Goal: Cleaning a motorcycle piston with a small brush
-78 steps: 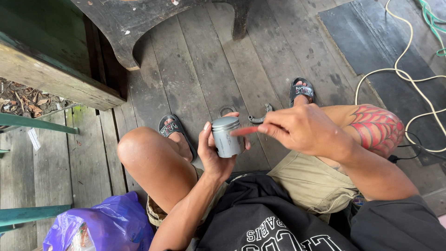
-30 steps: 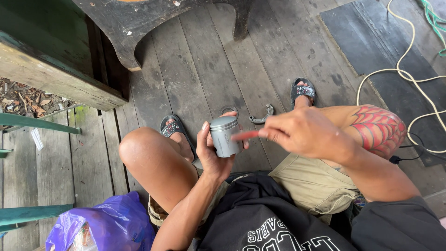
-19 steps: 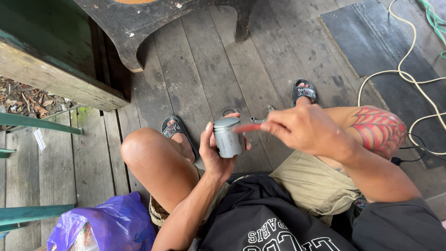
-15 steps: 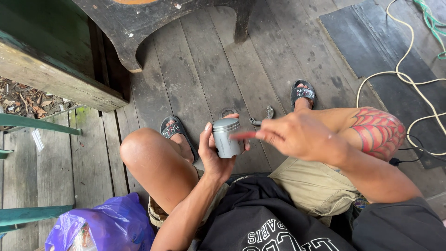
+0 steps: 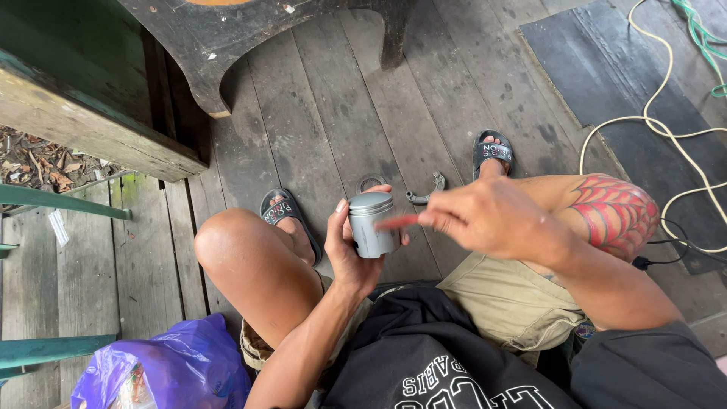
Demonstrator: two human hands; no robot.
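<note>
My left hand grips a small grey metal cylinder, held upright between my knees. My right hand holds a thin red stick-like object pinched in its fingers, its tip against the side of the cylinder. I am sitting on a wooden plank deck with both feet in black sandals. On the planks just beyond the cylinder lie a thin metal ring and a curved grey metal part.
A dark wooden bench leg and a green-topped beam stand ahead on the left. A purple plastic bag lies by my left thigh. A black mat with pale cord covers the right side. Green rails run at the left edge.
My right hand has made small back-and-forth moves with the red object against the cylinder. The cylinder stays held in the left hand, almost unmoved.
</note>
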